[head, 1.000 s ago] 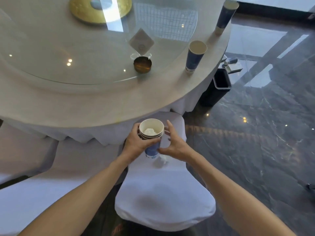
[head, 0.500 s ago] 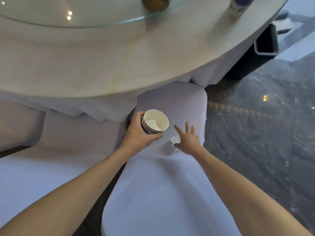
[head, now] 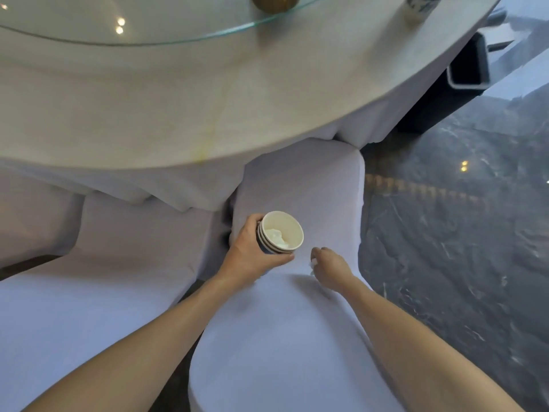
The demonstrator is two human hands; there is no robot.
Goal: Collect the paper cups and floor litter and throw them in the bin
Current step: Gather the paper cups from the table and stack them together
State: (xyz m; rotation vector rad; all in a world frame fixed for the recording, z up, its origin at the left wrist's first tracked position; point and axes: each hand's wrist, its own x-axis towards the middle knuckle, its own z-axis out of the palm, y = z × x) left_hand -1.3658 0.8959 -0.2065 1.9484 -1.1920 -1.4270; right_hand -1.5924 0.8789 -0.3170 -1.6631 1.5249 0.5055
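Cups [head: 280, 235], nested w/ tissue inside, are gripped by left hand [head: 252, 257]; right hand [head: 329, 264], spread 0.5 s ago, is now pinched on chair scrap [head: 313, 263] — pickup likely underway.

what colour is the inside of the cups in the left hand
Cream-white inside the stacked cups, clearest in the head view.

A cup [head: 419, 7] and a brass bowl [head: 274, 3] on the desk [head: 178, 99] are cut off at the top edge; the right hand [head: 329, 266] hides most of a white scrap [head: 313, 263].
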